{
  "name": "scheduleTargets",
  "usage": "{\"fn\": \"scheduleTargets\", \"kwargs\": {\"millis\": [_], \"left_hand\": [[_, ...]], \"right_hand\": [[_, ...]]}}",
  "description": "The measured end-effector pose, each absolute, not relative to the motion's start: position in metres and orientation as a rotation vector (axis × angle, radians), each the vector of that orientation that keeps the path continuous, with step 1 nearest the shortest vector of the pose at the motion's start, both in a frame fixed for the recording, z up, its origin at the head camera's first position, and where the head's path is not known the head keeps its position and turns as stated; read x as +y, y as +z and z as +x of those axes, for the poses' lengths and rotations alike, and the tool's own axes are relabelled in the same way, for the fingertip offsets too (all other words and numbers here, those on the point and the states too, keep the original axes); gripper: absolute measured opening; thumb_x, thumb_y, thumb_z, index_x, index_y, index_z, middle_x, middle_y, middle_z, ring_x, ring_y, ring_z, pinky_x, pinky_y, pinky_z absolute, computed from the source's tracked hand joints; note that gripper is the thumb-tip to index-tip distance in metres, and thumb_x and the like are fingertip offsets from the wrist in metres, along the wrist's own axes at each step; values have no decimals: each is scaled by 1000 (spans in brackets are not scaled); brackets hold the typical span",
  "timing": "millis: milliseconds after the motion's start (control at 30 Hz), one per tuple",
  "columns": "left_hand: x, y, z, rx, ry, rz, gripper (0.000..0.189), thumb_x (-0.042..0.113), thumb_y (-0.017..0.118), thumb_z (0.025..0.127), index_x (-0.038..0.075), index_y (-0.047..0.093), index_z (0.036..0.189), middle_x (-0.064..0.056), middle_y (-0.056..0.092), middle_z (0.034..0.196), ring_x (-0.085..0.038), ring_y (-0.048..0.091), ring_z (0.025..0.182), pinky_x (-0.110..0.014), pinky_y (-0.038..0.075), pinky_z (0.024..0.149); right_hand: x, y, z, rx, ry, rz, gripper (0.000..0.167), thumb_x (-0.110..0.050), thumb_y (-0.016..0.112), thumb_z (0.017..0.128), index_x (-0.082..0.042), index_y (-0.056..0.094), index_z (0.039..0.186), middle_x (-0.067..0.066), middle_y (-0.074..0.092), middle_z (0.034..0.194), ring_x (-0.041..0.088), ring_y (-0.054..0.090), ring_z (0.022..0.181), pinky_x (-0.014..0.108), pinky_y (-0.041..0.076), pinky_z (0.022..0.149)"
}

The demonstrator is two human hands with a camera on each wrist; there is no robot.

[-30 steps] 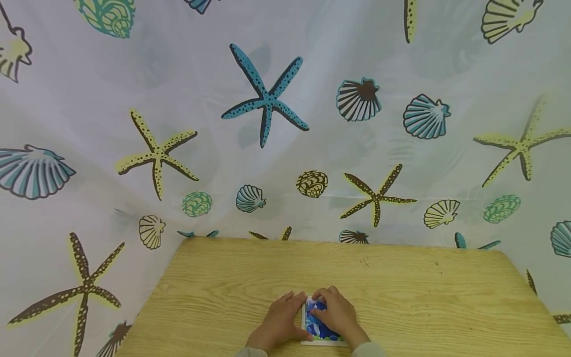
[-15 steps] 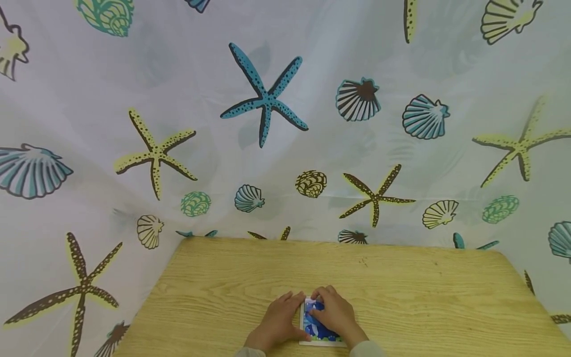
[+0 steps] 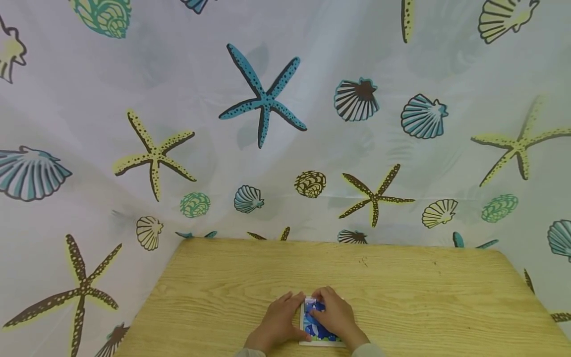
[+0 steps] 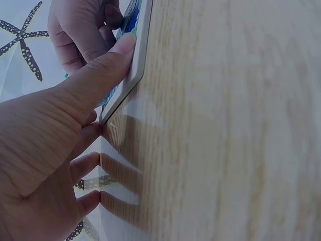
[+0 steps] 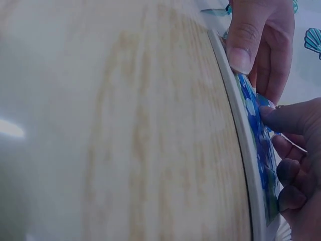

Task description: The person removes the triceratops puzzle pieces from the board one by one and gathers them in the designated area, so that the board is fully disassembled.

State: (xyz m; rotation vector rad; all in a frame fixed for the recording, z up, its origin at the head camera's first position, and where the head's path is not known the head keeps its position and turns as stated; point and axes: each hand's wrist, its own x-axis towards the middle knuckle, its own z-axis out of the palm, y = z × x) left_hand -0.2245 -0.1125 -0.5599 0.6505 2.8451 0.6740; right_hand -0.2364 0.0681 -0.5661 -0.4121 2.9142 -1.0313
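Wood-grain table [image 3: 410,292] — blue picture board [image 3: 314,331] atop

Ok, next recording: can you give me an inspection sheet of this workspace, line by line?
Surface: wood-grain tabletop, with a few small dark marks toward the back.
Job's things: pale-framed picture board, mostly blue, lying flat.
Clutter: nothing seen.
Left hand: at the board's left side, thumb on the frame near the close corner.
Right hand: curled over the board; whether it pinches a loose piece is unclear.
Cables: nothing seen.
Surroundings: white sheet printed with starfish and shells.
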Motion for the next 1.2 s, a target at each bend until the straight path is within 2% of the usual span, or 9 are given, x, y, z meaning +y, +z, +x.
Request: {"fn": "scheduleTargets", "kwargs": {"millis": [233,433,600,933,1200], "left_hand": [[-112,-558,-224,2835,691,639,98,52,81,63,6,44,141,-9,46,143,-34,36,134,-56,32,105],[-112,-558,-225,2837,697,630,99,52,82,62,7,43,141,-10,47,142,-35,36,133,-56,32,104],[-112,-560,-226,2839,689,638,98,52,82,62,8,44,141,-8,47,143,-35,36,134,-56,32,104],[-114,-562,-225,2835,682,646,94,54,80,64,9,47,139,-6,44,145,-34,34,135,-56,31,105],[-113,-557,-224,2829,686,648,90,52,81,64,9,49,137,-6,45,145,-34,35,134,-55,31,105]], "right_hand": [[67,-564,-236,2898,-1088,-338,20,-18,73,80,-18,64,98,-4,59,97,20,60,91,49,48,78],[68,-564,-237,2866,-1182,-289,18,-16,72,81,-18,62,95,-10,57,82,10,54,77,39,44,70],[70,-564,-237,2805,-1334,-259,12,-15,70,83,-16,64,93,-8,59,80,8,52,72,32,42,65],[75,-568,-240,2625,-1579,-199,8,-12,67,86,-10,65,94,-3,60,83,12,55,78,31,48,71],[86,-568,-243,2435,-1801,-189,14,-10,66,87,-2,65,98,1,61,85,13,56,80,23,49,71]]}}
